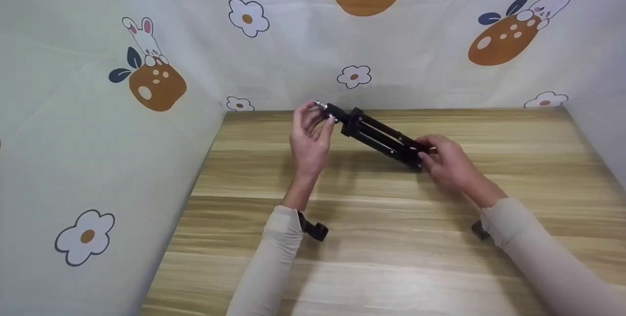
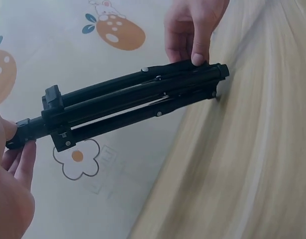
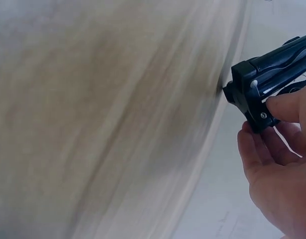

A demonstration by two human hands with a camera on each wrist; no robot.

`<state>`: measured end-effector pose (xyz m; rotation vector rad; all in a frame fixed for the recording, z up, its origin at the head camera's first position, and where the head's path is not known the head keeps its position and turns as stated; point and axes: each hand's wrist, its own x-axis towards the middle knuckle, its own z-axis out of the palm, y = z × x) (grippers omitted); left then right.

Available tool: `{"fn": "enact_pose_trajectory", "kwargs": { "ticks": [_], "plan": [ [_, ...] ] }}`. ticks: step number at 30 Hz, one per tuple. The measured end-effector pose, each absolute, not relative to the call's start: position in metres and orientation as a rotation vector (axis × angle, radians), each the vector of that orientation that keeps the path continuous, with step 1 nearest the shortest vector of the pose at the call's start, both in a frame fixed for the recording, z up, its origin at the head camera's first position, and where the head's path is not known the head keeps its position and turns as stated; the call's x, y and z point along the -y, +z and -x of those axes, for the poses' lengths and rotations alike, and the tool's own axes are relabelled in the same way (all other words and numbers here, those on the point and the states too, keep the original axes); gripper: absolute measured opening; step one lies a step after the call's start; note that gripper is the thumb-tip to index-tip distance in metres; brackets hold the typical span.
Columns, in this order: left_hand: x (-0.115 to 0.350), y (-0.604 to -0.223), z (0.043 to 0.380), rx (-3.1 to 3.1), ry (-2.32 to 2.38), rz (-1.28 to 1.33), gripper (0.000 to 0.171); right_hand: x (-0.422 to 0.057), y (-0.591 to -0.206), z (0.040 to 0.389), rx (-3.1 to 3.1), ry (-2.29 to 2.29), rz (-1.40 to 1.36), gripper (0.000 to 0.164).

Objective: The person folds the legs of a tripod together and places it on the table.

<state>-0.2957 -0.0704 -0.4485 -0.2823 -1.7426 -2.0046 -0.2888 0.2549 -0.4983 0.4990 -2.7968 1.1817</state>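
A black tripod (image 1: 353, 123) with its legs folded together is held slanting over the table, its top end up and to the left. My left hand (image 1: 310, 152) pinches the narrow neck at that top end between thumb and fingers. A silver metal stud (image 1: 320, 104) sticks out past those fingers. At the lower end my right hand (image 1: 452, 164) grips the legs, thumb on the near side. In the right wrist view, its fingers (image 3: 252, 154) curl under the black end piece (image 3: 252, 97). The left wrist view shows the folded legs (image 2: 143, 94) stretched between both hands.
The wood-grain table (image 1: 391, 257) lies below both arms. Behind it hangs a pale cloth (image 1: 293, 52) printed with flowers, rabbits and orange fruit, which also covers the left side. A black wrist mount (image 1: 315, 230) juts out from the left sleeve.
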Motion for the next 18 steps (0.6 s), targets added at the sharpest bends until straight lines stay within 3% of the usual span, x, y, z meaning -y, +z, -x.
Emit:
{"fn": "enact_pose_trajectory", "kwargs": {
  "ticks": [18],
  "plan": [
    [0.086, -0.485, 0.296, 1.831, -1.968, 0.187, 0.059, -0.262, -0.502, 0.288, 2.711, 1.095, -0.467, 0.033]
  ]
}}
